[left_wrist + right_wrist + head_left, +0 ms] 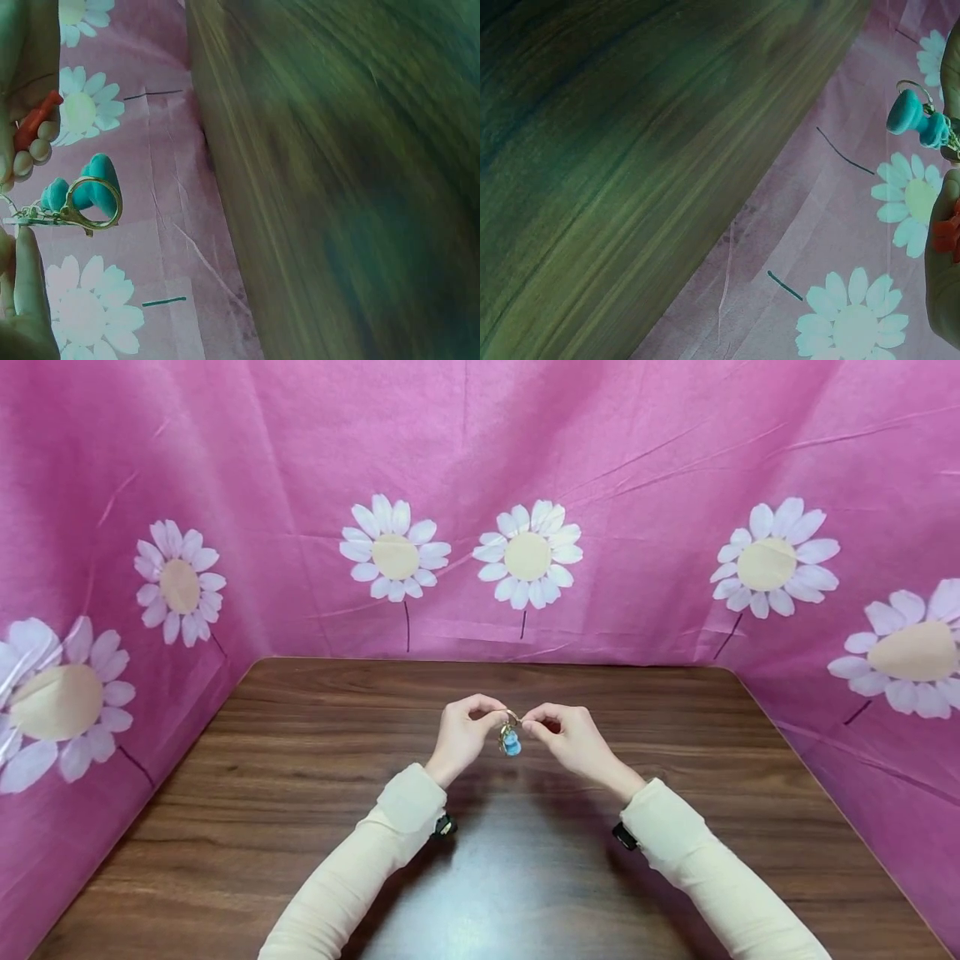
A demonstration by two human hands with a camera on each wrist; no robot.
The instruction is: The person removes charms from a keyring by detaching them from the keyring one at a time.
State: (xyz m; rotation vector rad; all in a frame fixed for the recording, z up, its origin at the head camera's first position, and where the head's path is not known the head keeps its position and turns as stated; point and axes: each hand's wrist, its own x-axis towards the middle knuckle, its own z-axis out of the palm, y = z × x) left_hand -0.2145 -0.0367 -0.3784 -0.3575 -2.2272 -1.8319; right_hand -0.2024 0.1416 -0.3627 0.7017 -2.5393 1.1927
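Observation:
A keychain [512,740] with a rounded blue-teal charm [100,187] and gold-coloured rings hangs above the table between both hands. My left hand [461,737] pinches its gold hardware from the left, thumb against forefinger. From the right, my right hand [573,739] pinches the edge of the gold key ring [513,717]. A small red-orange object [34,126] lies under the curled fingers of the right hand, and part of it shows in the right wrist view too. Its exact kind is hidden by the fingers. A gold clasp loop [94,204] hangs beside the charm.
Below the hands lies a brown wood-grain table [315,735]. A pink cloth [465,435] printed with white daisies stands around its back and sides. Dark wrist-camera straps [444,826] show at both cream sleeves [360,860].

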